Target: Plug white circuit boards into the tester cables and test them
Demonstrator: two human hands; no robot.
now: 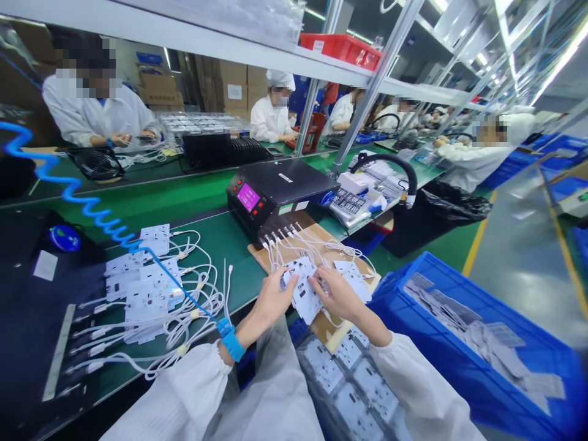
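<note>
A white circuit board with small dark parts is held between my two hands above the front of a brown board. My left hand grips its left edge, thumb on the face. At the right edge, my right hand has its fingers pinched against the board; whether they also hold a cable end cannot be made out. White cables run from a black tester with a lit purple screen. Another white circuit board lies just beyond my right hand. A blue wrist strap circles my left wrist.
Left on the green bench lie more white boards and tangled white cables. The strap's coiled blue cord crosses there. Below my right arm is a tray of boards; a blue crate stands right. Co-workers sit opposite.
</note>
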